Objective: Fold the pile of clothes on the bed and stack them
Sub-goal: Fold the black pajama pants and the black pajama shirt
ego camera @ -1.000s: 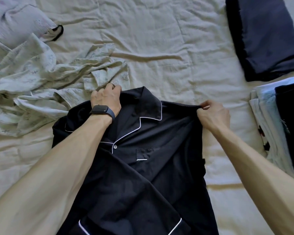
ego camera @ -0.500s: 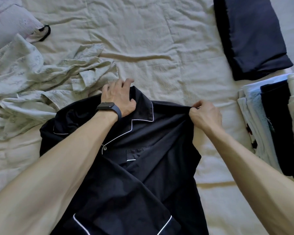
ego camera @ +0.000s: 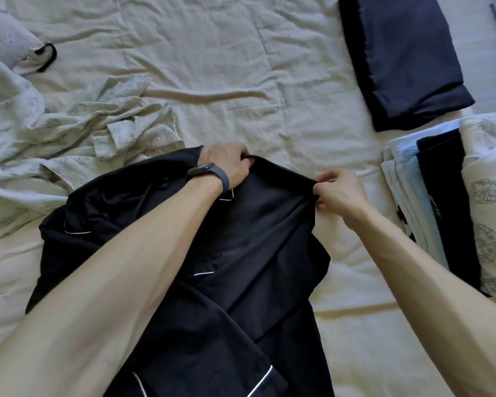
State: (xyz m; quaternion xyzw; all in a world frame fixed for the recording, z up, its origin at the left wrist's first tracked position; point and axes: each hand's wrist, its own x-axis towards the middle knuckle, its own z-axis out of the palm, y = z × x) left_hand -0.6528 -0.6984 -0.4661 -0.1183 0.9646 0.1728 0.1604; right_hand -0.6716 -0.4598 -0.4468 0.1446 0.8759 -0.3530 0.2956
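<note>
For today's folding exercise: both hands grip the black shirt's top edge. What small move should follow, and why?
Probably pull the edge taut and lay it flat: left hand and right hand pinch the black shirt, which lies bunched on the bed.

I can read no words, numbers or brand marks anywhere. The grey printed motifs on the pale folded cloth (ego camera: pixel 487 196) at the right edge are too blurred to make out.

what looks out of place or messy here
Nothing damaged or spilled. The pale printed garment lies crumpled at the left, unlike the neat stack at the right. The black shirt is bunched and askew where the left hand and right hand grip its top edge.
</note>
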